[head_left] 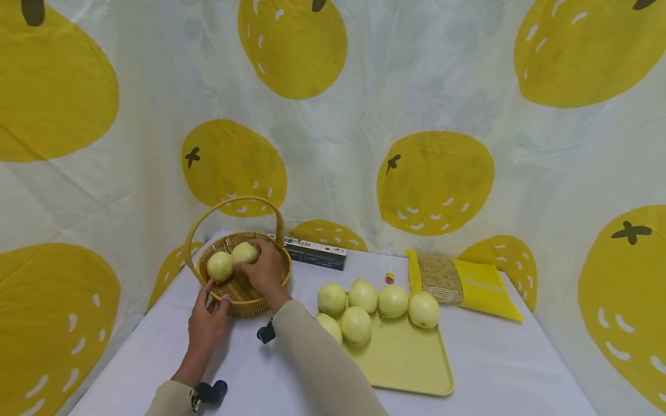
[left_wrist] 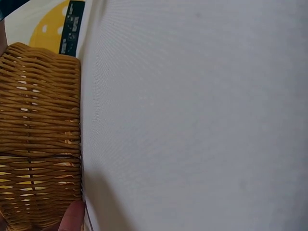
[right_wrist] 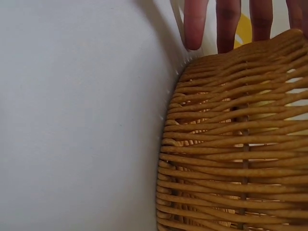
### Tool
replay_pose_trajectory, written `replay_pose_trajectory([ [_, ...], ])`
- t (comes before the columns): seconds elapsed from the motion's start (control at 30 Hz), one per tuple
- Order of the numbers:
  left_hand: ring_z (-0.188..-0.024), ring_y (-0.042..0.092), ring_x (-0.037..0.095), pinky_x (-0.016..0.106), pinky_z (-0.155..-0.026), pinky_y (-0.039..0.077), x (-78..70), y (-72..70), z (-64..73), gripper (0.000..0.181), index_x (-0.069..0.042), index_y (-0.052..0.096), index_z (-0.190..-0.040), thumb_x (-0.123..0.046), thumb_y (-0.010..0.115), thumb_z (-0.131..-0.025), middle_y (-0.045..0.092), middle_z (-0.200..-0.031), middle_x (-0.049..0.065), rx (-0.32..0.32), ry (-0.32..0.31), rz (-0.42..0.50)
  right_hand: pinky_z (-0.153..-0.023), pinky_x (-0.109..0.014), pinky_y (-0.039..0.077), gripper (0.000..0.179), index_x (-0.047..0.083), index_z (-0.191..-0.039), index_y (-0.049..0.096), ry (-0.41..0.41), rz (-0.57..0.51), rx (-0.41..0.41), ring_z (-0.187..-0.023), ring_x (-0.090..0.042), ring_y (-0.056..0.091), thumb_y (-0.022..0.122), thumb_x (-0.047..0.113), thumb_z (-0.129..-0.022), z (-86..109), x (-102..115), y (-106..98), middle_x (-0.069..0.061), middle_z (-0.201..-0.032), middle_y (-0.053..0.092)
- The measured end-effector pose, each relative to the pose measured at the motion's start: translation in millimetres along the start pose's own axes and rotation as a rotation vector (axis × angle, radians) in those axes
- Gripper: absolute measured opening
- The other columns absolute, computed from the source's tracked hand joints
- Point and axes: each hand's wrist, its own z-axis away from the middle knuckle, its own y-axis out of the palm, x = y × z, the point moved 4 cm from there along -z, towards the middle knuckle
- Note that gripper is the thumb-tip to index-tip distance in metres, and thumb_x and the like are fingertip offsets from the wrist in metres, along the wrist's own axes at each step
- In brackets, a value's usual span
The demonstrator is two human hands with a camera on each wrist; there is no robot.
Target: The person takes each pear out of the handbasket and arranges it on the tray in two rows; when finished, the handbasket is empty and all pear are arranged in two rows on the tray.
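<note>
A round wicker basket (head_left: 250, 309) with a tall arched handle stands at the left of the table. Two pale yellow-green pears lie in it, a left pear (head_left: 219, 267) and a second pear (head_left: 243, 253) beside it. My right hand (head_left: 264, 267) reaches over the front rim and holds the second pear, thumb and fingers around its right side. My left hand (head_left: 206, 325) rests at the basket's front left, touching its outside. One fingertip (left_wrist: 72, 217) meets the basket wall (left_wrist: 41, 125) in the left wrist view. Straight fingers (right_wrist: 228, 21) lie by the wicker (right_wrist: 236, 144) in the right wrist view.
A yellow tray (head_left: 411, 358) holds several pears (head_left: 356, 325), partly behind my right sleeve. Behind it lie a yellow bag (head_left: 481, 286) and a tiny red-and-yellow item (head_left: 389, 278). A dark pasta box (head_left: 317, 255) sits behind the basket. Fruit-printed cloth hangs at the back.
</note>
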Motion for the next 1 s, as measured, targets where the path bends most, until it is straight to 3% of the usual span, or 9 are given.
replay_pose_trajectory([
  [0.37,-0.159,0.032,0.047,0.058,-0.128,0.037,1.4,-0.1,-2.3,0.067,-0.017,0.026,-0.170,-0.031,0.055,-0.111,0.020,-0.178,0.016,-0.004,0.003,0.029,-0.104,-0.034,0.058,0.059,0.020,-0.132,0.071,-0.089,-0.048,-0.070,-0.123,-0.016,0.066,0.097,0.024,-0.079,9.2,8,-8,0.001,-0.130,0.071],
  [0.7,-0.156,0.034,0.050,0.057,-0.123,0.042,7.2,3.7,-3.7,0.077,-0.020,0.026,-0.171,-0.047,0.061,-0.107,0.019,-0.177,0.018,-0.015,-0.011,0.061,-0.097,-0.028,0.058,0.059,0.022,-0.133,0.072,-0.087,-0.076,-0.071,-0.115,-0.011,0.065,0.096,0.025,-0.080,11.4,3,-9,0.003,-0.130,0.071],
  [1.0,-0.156,0.035,0.051,0.059,-0.123,0.042,4.8,1.4,-2.5,0.078,-0.021,0.023,-0.171,-0.049,0.058,-0.108,0.019,-0.177,0.019,-0.008,-0.017,0.027,-0.081,-0.018,0.058,0.059,0.016,-0.134,0.071,-0.117,-0.132,-0.089,-0.109,-0.013,0.065,0.096,0.023,-0.081,18.3,13,-17,-0.002,-0.129,0.070],
])
